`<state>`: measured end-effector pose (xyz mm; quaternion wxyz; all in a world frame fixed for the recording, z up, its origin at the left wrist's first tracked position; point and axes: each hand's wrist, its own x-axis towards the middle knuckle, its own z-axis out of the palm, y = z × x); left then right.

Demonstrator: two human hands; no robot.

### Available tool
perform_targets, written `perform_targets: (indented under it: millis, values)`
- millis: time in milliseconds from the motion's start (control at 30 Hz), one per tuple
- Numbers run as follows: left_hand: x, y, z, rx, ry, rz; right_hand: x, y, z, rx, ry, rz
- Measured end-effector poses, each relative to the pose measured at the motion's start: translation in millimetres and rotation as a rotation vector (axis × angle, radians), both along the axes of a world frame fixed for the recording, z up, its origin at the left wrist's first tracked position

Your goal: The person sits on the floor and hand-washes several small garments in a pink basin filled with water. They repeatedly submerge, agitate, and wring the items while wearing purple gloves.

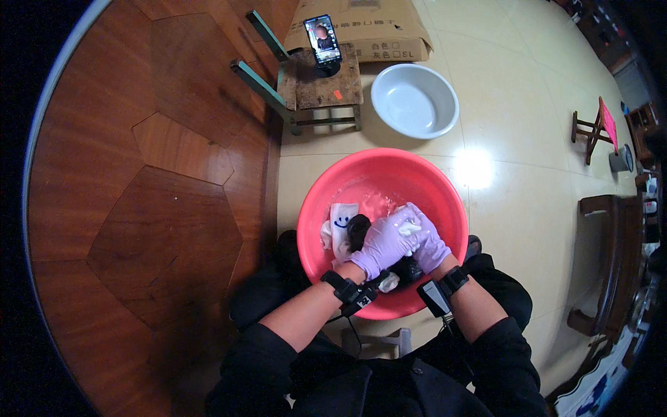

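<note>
A red plastic basin (385, 302) holds water and several wet garments. Over its middle, my left hand (386, 241) and my right hand (426, 240), both in lilac rubber gloves, are pressed together around a white cloth (409, 228). Only a part of that cloth shows between the gloves. Left of my hands lies a white sock (342, 224) with a blue smiling face, beside a bunched black garment (358, 232). More black fabric (407, 270) and a small white piece (388, 282) lie below my wrists.
A pale blue-grey empty basin (415, 101) stands beyond the red one. Left of it, a small wooden chair (312, 88) bears a phone (323, 40) on a stand, with a cardboard box (365, 26) behind. Wood panelling (172, 208) rises at the left; a folding stool (594, 130) stands far right.
</note>
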<state>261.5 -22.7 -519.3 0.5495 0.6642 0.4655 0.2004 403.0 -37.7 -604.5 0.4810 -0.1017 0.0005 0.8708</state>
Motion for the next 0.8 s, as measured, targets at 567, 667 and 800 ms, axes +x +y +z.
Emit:
perform_targets:
  millis: [567,667,800]
  values:
    - [-24.3,19.7,-35.0,0.250,0.276,0.255,-15.7,8.3,36.0,-0.237,-1.055,-0.439]
    - [-28.5,17.3,-43.5,0.332,0.352,0.147,-16.1,6.9,32.5,-0.081,-1.213,-0.545]
    - [-32.1,14.9,-40.2,0.061,0.613,-0.102,-12.4,3.6,30.2,-0.106,-1.268,-0.218]
